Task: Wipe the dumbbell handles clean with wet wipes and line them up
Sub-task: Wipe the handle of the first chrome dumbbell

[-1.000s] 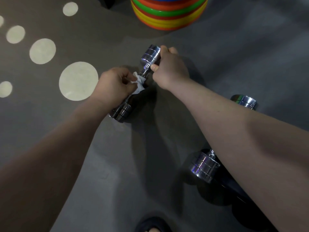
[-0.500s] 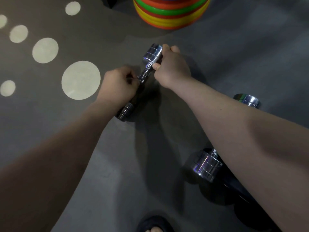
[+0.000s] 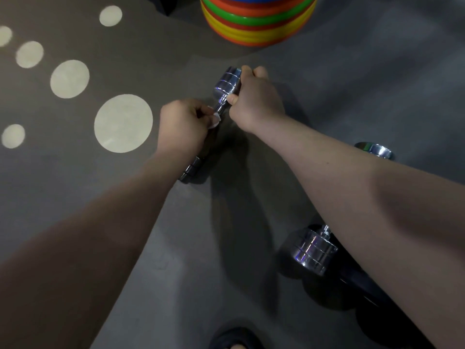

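Dumbbell (image 3: pixel 226 83) gripped by right hand (image 3: pixel 254 104), left hand (image 3: pixel 181 127) pinching wipe (image 3: pixel 216 120).

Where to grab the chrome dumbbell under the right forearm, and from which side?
Likely by the thin bar between its heads, from above: the spare dumbbell lies flat on the floor, and its wide ribbed heads look too broad to close round. The right forearm hides most of the bar.

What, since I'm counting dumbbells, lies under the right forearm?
A chrome dumbbell lies there: both heads show, one either side of the right forearm. The forearm covers its handle and part of the dark round weights beside the near head.
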`<state>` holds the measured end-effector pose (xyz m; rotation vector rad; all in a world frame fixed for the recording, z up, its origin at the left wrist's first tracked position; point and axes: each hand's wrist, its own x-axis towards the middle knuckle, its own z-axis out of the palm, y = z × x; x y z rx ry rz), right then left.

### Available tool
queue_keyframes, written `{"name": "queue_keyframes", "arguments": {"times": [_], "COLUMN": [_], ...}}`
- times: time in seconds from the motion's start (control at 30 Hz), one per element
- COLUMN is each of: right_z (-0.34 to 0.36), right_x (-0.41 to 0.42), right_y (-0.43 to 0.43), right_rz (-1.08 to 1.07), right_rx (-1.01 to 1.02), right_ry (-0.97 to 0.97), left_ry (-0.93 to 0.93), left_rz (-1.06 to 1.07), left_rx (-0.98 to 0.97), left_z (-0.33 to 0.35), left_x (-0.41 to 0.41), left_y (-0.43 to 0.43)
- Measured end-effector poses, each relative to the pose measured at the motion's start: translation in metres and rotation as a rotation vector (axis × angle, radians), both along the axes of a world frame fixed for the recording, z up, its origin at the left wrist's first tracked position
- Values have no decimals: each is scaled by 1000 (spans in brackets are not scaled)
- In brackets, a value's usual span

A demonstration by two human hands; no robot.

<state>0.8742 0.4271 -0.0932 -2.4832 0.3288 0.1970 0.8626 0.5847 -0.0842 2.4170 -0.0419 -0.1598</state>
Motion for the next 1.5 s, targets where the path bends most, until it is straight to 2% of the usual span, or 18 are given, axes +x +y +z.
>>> {"name": "queue_keyframes", "arguments": {"times": [0.17, 0.43, 0.53, 0.67, 0.8, 0.93, 1.07, 1.27, 1.4, 1.5], "right_z": [3, -1, 0, 1, -1, 2, 4, -7, -5, -5], "right_x": [1, 3, 3, 5, 14, 27, 35, 27, 27, 23], "right_y": [2, 3, 4, 5, 5, 11, 17, 13, 12, 11], "right_rz": [7, 20, 19, 34, 45, 28, 20, 21, 22, -36], "right_rx": [-20, -84, -95, -107, -79, 37, 23, 49, 64, 164], "right_ry": [7, 9, 17, 12, -38, -32, -51, -40, -34, 0], "left_ry": [-1, 346, 392, 295, 85, 5, -45, -32, 44, 89], "left_rz": [-38, -197, -305, -293, -136, -49, -44, -35, -97, -151], "left_rx": [89, 134, 254, 358, 332, 259, 282, 177, 244, 282], "left_z": [2, 12, 20, 23, 11, 3, 2, 1, 11, 14], "left_x": [28, 33, 27, 14, -1, 3, 13, 18, 22, 13], "left_y": [-23, 28, 42, 33, 21, 13, -1, -12, -3, 16]}}
